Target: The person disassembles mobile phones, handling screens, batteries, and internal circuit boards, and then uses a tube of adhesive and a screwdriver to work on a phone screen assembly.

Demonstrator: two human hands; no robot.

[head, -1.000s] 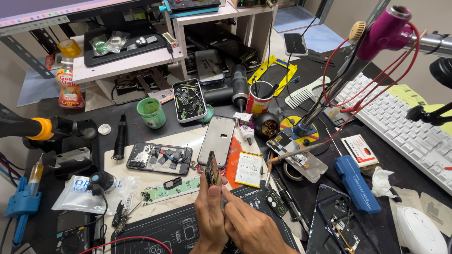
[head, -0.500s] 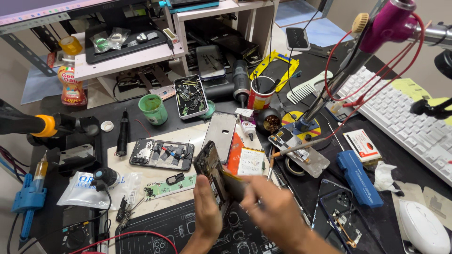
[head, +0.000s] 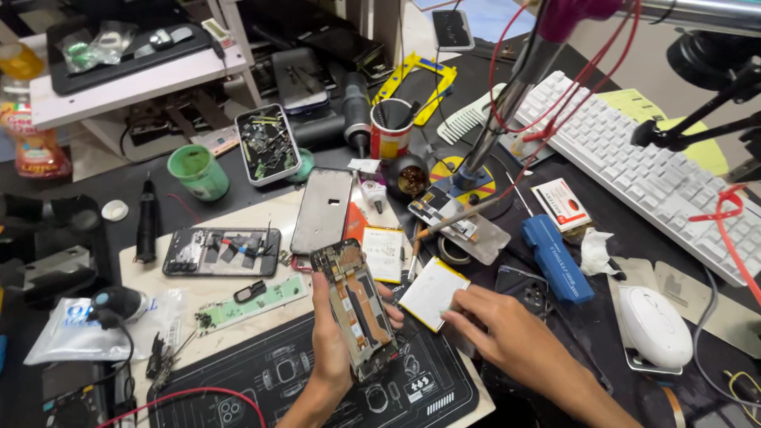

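Since half a second ago the right hand [head: 507, 333] has pulled away from the opened smartphone with its back cover off and boards showing [head: 354, 309] and now rests flat, fingers spread narrow and empty, on the black printed work mat [head: 349, 388], fingertips touching the white rectangular battery pack [head: 432, 293]. The left hand [head: 333, 349] grips that phone upright by its lower half, fingers wrapped round both edges, bare internals tilted toward the camera, likely so they can be read at a glance.

Everything else sits off that mat. Far up and right of it lies the white computer keyboard [head: 642, 166], pushed to the desk's edge, away from the loose parts. Up and left of the mat, a second dismantled black phone [head: 222, 252] lies face-down, open. Just above the mat, a bare silver phone frame [head: 321, 210] lies flat. Right of the mat sits a blue rectangular tool case [head: 555, 257], closed.

Now the containers: further up from the mat, a black rectangular tray [head: 268, 144] stands propped at a tilt, crammed with small metal scraps. Beside it, a red-and-white cup [head: 391, 135] holds upright dark tools, handles within reach. Left of the tray, a green plastic cup [head: 198, 170]; its contents I cannot make out.
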